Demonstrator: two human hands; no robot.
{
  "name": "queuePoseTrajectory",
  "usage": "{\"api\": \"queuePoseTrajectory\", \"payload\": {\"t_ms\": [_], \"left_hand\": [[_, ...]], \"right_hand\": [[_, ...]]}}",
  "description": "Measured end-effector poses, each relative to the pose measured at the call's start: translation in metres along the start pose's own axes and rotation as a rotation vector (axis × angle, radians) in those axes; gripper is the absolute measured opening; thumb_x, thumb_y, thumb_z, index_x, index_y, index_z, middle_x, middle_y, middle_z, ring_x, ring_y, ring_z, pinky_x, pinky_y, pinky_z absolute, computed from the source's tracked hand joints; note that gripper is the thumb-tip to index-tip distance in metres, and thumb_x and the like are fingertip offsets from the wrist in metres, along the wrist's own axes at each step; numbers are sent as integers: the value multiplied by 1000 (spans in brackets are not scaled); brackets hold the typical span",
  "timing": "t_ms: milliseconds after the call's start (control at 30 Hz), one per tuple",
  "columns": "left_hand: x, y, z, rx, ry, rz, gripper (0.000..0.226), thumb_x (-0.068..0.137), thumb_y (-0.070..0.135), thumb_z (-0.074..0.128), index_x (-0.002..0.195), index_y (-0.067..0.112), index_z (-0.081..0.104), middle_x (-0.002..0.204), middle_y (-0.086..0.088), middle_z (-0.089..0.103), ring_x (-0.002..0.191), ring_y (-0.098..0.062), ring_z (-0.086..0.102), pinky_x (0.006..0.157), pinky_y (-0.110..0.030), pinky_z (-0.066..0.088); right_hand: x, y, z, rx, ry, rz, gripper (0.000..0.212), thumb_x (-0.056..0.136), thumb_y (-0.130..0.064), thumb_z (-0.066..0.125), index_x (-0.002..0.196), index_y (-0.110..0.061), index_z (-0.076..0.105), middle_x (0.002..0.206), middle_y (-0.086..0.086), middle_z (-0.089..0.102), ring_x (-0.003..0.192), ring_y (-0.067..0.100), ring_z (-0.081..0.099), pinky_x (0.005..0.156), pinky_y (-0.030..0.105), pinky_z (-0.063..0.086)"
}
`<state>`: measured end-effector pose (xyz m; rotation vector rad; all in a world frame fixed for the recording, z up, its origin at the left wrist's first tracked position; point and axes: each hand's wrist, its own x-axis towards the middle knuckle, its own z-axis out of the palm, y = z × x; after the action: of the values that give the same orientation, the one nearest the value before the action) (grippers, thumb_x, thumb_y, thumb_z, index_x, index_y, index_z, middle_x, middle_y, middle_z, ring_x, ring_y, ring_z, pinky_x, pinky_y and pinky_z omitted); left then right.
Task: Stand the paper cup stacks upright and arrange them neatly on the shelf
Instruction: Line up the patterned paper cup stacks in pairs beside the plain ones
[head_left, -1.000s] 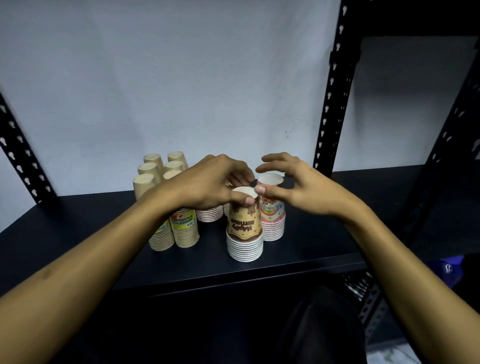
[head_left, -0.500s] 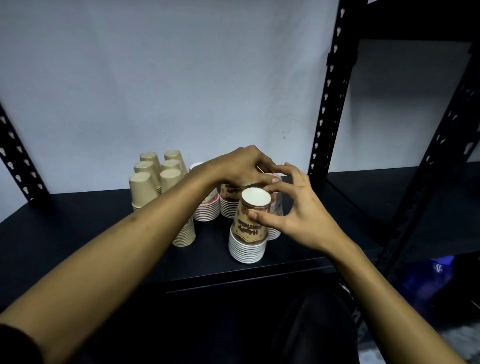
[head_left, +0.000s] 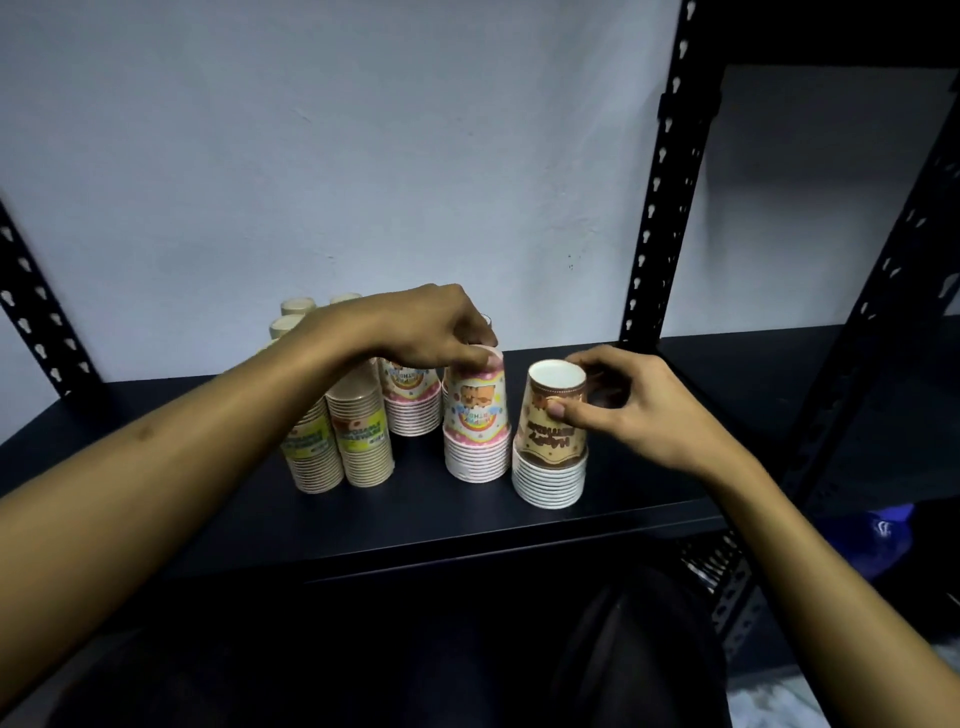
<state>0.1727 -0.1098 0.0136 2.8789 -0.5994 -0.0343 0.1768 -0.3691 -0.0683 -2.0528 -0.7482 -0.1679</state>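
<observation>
Gripping near the top, the right hand (head_left: 618, 410) holds the brown stack (head_left: 553, 441) with the thumb on its front wall and the fingers curled behind it. The left hand (head_left: 431, 332) pinches the top of the pink stack (head_left: 475, 421) from above, fingertips curled over its upturned base. Both stacks stand upright, mouths down, on the shelf (head_left: 415, 514), just beside each other near the front edge; the brown one sits slightly forward and to the right. Behind them another pink stack (head_left: 410, 400) can be seen, and to the left the tan stacks (head_left: 358, 441) are grouped closely.

The step in hand is judged to be lining up these two front stacks. It is best done by sliding, not lifting, so that the nested cups are not pulled apart. Pressure should be kept light, since thin paper walls dent easily. A lower hold would be steadier, as a push near the top may tip a stack. The brown stack should be eased back until its front is level with the pink one, and the neighbouring stacks should not be knocked.
</observation>
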Motion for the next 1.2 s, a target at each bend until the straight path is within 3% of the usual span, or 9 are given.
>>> {"api": "queuePoseTrajectory", "payload": {"t_ms": [100,200,567,700,833,1200], "left_hand": [[-12,-2,-1,10,-6,-17,35,83,52,75,111,31,76,104,12,77,97,-7,71,89,-36,57],[-18,-6,-3,91,30,-45,39,78,50,81,108,27,77,106,9,76,96,-9,70,88,-35,56],[-32,-27,-13,136,-13,-167,41,75,54,81,104,25,76,96,10,76,92,-9,70,86,-38,58],[-31,-26,-11,134,-2,-163,43,77,53,80,108,24,75,100,8,76,96,-11,69,87,-37,57],[-29,-26,-10,128,5,-171,46,76,53,81,110,23,74,103,7,75,97,-13,68,87,-35,57],[-29,-32,-9,113,33,-152,39,76,53,81,101,23,77,95,10,76,88,-8,69,81,-33,58]], "right_hand": [[12,-2,4,3,-37,-38,46,78,-29,86,119,-15,67,104,-5,74,95,9,70,88,32,58],[27,-2,13,-26,-70,-53,47,79,-32,85,120,-16,67,105,-4,74,98,11,70,90,35,58],[60,-5,35,27,-156,-46,46,83,-29,82,124,-17,66,109,-3,74,101,14,70,92,35,58],[63,-9,35,53,-180,-42,50,80,-28,84,125,-22,62,111,-10,71,98,5,68,89,28,59],[69,-8,37,27,-179,-56,50,80,-26,85,125,-19,64,113,-7,71,99,11,68,90,34,59],[75,-5,36,75,-209,-57,48,82,-20,83,127,-17,65,116,-4,72,103,14,69,93,32,58]]}}
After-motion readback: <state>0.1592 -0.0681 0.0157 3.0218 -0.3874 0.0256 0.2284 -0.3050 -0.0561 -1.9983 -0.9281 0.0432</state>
